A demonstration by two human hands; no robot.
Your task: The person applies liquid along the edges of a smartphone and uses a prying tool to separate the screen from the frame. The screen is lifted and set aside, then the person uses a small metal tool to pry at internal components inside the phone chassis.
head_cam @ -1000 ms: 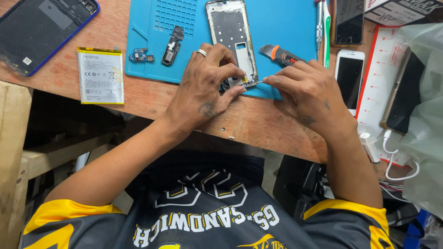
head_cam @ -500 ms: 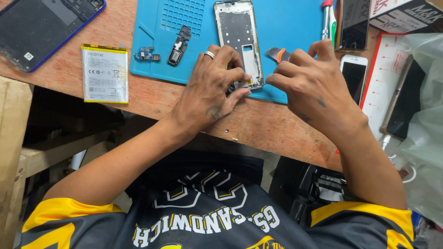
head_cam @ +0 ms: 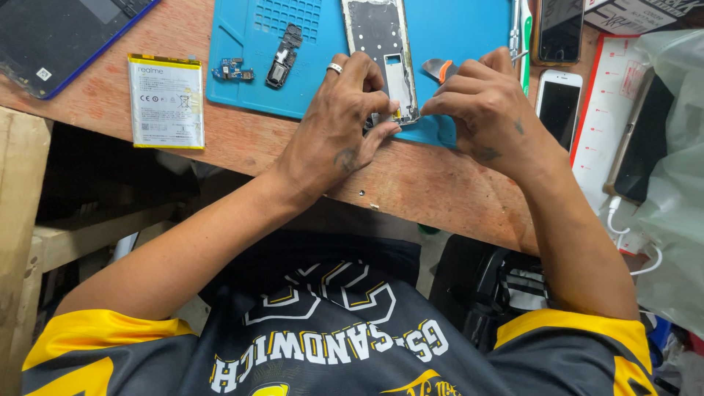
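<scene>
An opened phone frame (head_cam: 381, 44) lies lengthwise on a blue work mat (head_cam: 455, 29). My left hand (head_cam: 341, 121), a ring on one finger, presses its fingertips on the frame's near end. My right hand (head_cam: 488, 110) pinches at the frame's lower right corner, fingers curled, with an orange-and-grey tool (head_cam: 438, 70) showing just behind the fingers. Whether the right hand grips that tool I cannot tell. The frame's bottom edge is hidden under both hands.
A silver phone battery (head_cam: 166, 101) lies on the wooden bench at left, a dark back cover (head_cam: 66, 37) at far left. Two small boards (head_cam: 260, 62) sit on the mat. Phones (head_cam: 559, 103) and a plastic bag (head_cam: 671, 176) crowd the right side.
The view has shifted slightly. My right hand has drawn in closer to the frame's lower corner, its fingers now pinched together. The left hand stays on the frame.
</scene>
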